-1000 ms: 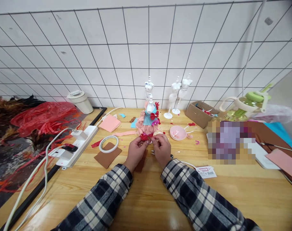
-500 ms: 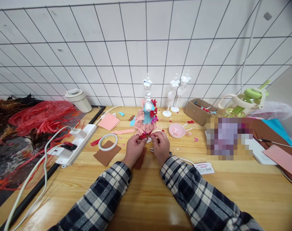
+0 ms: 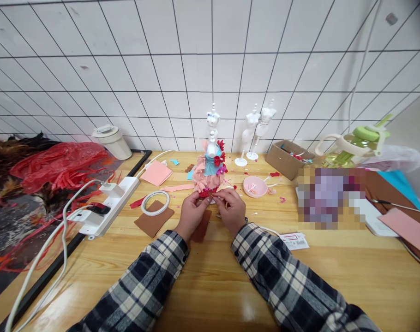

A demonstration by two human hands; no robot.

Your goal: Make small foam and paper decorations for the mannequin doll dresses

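Observation:
A small white mannequin wears a dress [image 3: 213,167] of blue and pink paper with red and magenta paper flowers on its right side. Just in front of its hem, my left hand [image 3: 192,211] pinches a dark red fringed paper piece [image 3: 207,193]. My right hand [image 3: 231,210] is closed at the right end of that piece, its fingertips close to my left ones; what lies between its fingers is too small to make out. Brown paper [image 3: 201,227] lies under my hands. To the left are a roll of white tape [image 3: 155,203] and a brown square [image 3: 154,220].
Bare white mannequins [image 3: 250,131] stand at the back. A pink bowl [image 3: 255,187], a cardboard box [image 3: 286,161] and a green-lidded jug [image 3: 355,146] are to the right. On the left lie a power strip [image 3: 109,210] with cables and red plastic [image 3: 63,163]; a white cup [image 3: 113,142] stands behind.
My right fingers have shifted slightly left, closer to my left fingertips. The camera view has tilted a little; the objects on the table otherwise look unchanged.

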